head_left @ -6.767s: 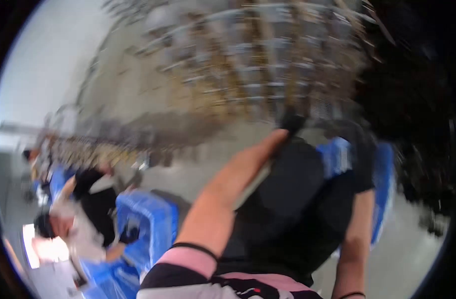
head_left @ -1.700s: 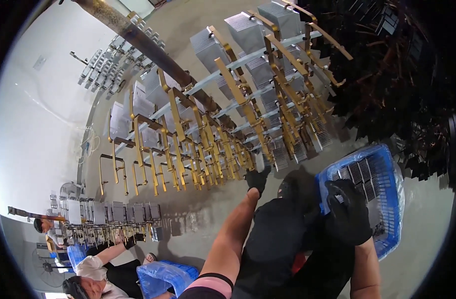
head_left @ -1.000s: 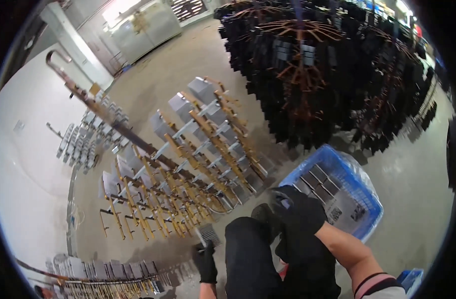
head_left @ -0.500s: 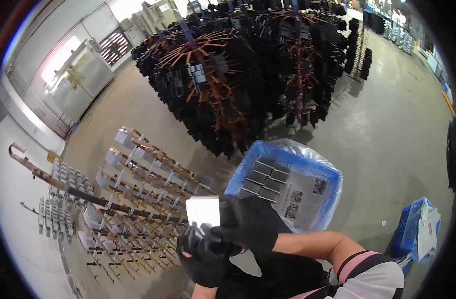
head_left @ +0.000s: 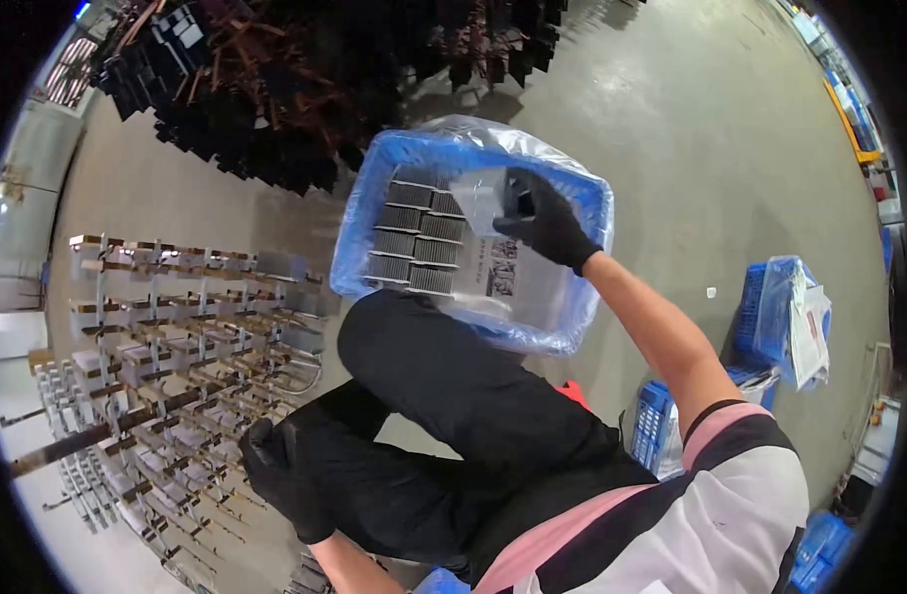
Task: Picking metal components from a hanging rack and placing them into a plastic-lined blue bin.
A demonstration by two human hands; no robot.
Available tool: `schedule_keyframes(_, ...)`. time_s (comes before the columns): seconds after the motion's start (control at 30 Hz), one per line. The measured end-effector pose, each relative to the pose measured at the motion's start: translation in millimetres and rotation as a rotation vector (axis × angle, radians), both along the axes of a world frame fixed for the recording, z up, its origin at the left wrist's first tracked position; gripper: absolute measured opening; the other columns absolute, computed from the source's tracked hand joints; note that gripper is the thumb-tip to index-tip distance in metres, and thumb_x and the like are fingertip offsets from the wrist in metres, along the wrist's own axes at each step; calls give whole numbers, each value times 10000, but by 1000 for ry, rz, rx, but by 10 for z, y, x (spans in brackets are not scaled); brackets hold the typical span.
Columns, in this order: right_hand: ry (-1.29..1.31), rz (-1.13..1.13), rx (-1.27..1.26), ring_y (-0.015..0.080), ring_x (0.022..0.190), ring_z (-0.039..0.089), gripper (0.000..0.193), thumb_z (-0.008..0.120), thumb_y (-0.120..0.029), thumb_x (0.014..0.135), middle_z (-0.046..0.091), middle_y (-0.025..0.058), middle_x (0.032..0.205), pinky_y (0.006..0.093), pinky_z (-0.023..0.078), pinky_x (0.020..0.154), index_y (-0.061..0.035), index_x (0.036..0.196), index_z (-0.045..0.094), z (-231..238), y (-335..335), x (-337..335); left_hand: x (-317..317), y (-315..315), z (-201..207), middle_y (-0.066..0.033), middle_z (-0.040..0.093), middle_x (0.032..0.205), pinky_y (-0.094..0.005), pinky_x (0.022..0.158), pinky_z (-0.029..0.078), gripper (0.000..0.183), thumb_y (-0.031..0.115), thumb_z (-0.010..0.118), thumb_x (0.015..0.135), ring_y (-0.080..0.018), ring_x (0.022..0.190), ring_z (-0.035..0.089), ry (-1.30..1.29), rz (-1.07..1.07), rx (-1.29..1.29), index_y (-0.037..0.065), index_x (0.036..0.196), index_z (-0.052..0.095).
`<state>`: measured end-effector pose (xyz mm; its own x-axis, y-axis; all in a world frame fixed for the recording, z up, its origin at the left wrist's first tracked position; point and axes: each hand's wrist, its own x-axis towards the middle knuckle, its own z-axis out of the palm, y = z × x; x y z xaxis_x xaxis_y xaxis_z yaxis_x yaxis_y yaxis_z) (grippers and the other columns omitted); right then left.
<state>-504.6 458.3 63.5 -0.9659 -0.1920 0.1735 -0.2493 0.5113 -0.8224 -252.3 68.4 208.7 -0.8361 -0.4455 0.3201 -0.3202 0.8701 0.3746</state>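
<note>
My right hand point(head_left: 548, 220), in a black glove, grips a silver-grey rectangular metal piece point(head_left: 481, 198) by its right side. The piece is tilted, flat face showing, above the blue crate point(head_left: 594, 213), which has a clear plastic liner. Below it in the crate, several ribbed grey metal parts point(head_left: 402, 218) stand in two columns on the left. A printed sheet point(head_left: 533, 287) covers the crate's bottom on the right. My left hand point(head_left: 280, 475), also black-gloved, is by my left knee beside the hanging rack; its fingers look curled, with nothing visible in them.
The rack point(head_left: 166, 342) with copper-coloured hooks and pale metal pieces stands at the left. Dark parts hang densely on racks point(head_left: 305, 89) beyond the crate. More blue crates point(head_left: 755, 307) with plastic and papers sit on the floor at the right.
My right hand has carried the metal piece from in front of the rack to over the crate. The left hand has come away from it, back toward my knee. The view has tilted down.
</note>
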Motion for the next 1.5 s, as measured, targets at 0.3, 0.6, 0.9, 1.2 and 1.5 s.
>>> schedule_keyframes(0.3,-112,209,672,421,1017,616,589,670,-144,765,606,219,1180,530,512,843,-74,1330,518,-1093,-20,64,-3,-58,-85,-181,632,1103,-460,906,467,336,219,719,889,-391,1021,608,-182,-96,-119,19,1130,597)
schedule_keyframes(0.6,-17,5,800,393,1042,602,538,610,-101,791,587,200,1190,523,505,812,-101,1322,521,-1610,-33,-605,-62,-31,-42,-182,623,1058,-479,876,468,292,207,694,905,-406,989,601,-238,-82,-144,19,1102,589)
schedule_keyframes(0.9,237,-89,943,365,1026,610,513,580,-90,819,608,186,1203,501,490,806,-163,1327,560,-1926,-14,-729,-134,11,-65,-192,619,1066,-477,884,469,312,215,689,911,-399,1016,597,-222,-56,-103,7,1119,587)
schedule_keyframes(1.2,33,-141,936,381,1069,605,513,494,-146,883,585,193,1275,534,497,821,-277,1375,554,-2052,-73,-691,-91,-11,17,-186,630,1109,-432,912,479,293,181,702,898,-377,1036,608,-121,-55,-78,7,1111,602)
schedule_keyframes(1.5,22,141,828,384,1162,586,483,662,-253,864,607,217,1249,486,494,949,-143,1328,589,-981,-366,-736,441,-532,-203,-144,675,997,-372,866,491,133,74,649,900,-271,959,641,445,261,550,-14,997,630)
